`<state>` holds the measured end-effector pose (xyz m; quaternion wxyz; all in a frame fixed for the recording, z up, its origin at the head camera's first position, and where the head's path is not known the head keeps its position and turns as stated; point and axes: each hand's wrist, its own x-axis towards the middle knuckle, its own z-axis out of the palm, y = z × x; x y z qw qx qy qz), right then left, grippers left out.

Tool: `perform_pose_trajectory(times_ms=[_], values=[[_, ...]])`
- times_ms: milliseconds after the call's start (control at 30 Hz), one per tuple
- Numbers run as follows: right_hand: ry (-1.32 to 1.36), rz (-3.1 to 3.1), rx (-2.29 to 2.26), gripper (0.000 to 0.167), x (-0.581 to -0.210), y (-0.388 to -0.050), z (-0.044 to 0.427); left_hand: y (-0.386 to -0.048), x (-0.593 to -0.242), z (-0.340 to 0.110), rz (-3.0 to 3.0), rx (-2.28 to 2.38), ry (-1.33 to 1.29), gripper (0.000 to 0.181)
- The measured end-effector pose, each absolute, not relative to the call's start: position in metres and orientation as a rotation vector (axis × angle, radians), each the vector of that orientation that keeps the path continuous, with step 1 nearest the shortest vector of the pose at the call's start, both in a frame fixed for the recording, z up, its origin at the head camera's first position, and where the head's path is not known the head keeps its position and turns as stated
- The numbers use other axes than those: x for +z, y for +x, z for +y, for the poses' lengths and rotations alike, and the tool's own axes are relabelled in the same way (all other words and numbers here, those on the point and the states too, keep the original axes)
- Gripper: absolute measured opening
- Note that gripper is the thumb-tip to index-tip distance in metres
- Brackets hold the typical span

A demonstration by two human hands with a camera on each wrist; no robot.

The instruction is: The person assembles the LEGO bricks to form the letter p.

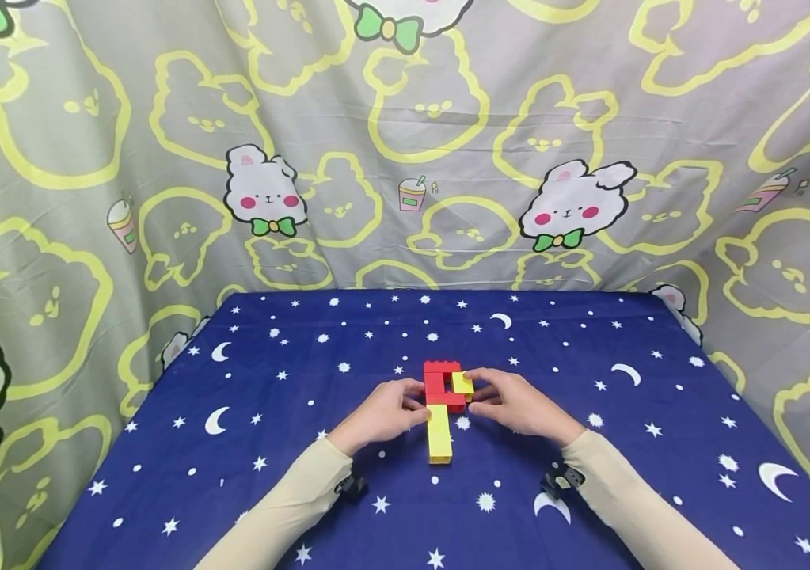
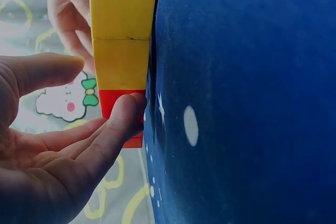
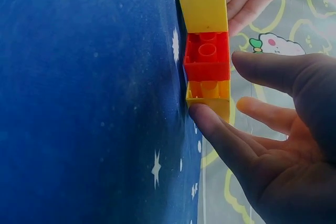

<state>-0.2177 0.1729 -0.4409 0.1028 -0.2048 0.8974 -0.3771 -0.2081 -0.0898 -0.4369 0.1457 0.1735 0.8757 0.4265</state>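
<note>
Toy building bricks lie joined in a flat shape on the table. Red bricks (image 1: pixel 435 384) form a bracket open to the right, and a long yellow bar (image 1: pixel 439 434) extends from them towards me. A small yellow brick (image 1: pixel 462 383) sits at the bracket's right side. My left hand (image 1: pixel 392 410) is at the left, its fingers touching the red part (image 2: pixel 113 100) and its thumb apart from the yellow bar (image 2: pixel 122 59). On the right, my right hand (image 1: pixel 515 400) rests fingertips against the small yellow brick (image 3: pixel 209 92), its thumb near the red brick (image 3: pixel 207 69).
A dark blue cloth (image 1: pixel 290 443) printed with white stars and moons covers the table. Behind it hangs a grey curtain (image 1: pixel 347 127) with yellow outlines and cartoon rabbits. Small black devices (image 1: pixel 352 485) are strapped at both wrists.
</note>
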Motion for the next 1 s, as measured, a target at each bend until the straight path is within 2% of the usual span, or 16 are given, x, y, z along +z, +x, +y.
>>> perform_pose_trajectory(times_ms=[1000], values=[[-0.655,2.654,-1.046,0.058,-0.4411,-0.2152,0.1729,-0.2072,-0.4405,-0.0898,2.503,1.196,0.503,0.058]])
